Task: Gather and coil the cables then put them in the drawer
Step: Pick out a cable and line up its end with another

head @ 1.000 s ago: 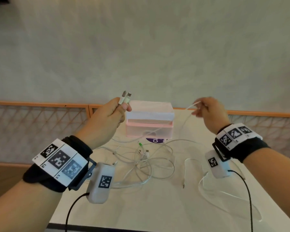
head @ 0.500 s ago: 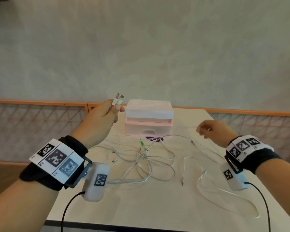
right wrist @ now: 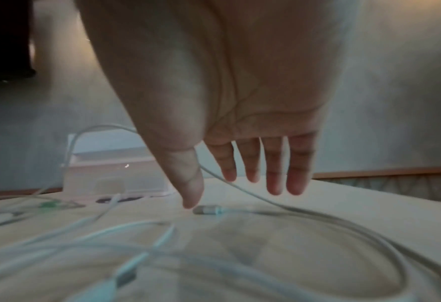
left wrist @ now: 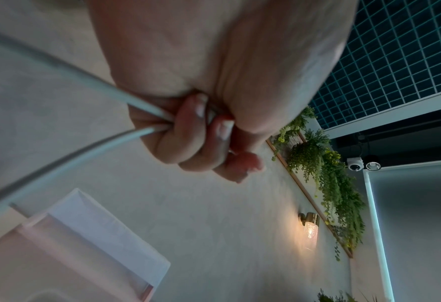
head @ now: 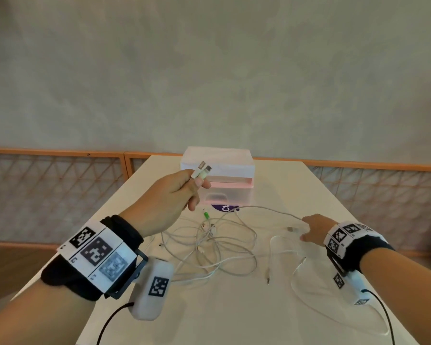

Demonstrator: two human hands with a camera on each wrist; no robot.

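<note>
My left hand (head: pixel 184 188) is raised over the table and grips two white cables (left wrist: pixel 90 114) just below their plug ends (head: pixel 202 170), which stick up past the fingers. A tangle of white cables (head: pixel 217 247) lies on the white table (head: pixel 209 314) below. My right hand (head: pixel 311 227) hovers low at the right with straight fingers (right wrist: pixel 273 173), holding nothing; its thumb tip is just beside a white plug (right wrist: pixel 209 209) lying on the table. A pink and white drawer box (head: pixel 224 180) stands at the far end; its lower drawer looks closed.
A purple sticker (head: pixel 225 208) shows in front of the box. More cable loops (head: pixel 334 305) run along the table's right side near the edge. A green-tipped plug (head: pixel 206 215) lies in the tangle. An orange-railed lattice fence (head: pixel 47 185) borders the table.
My right hand let go of the cable it held up and dropped to the table at the right, fingers now straight. My left hand moved slightly right, still gripping the two cable ends.
</note>
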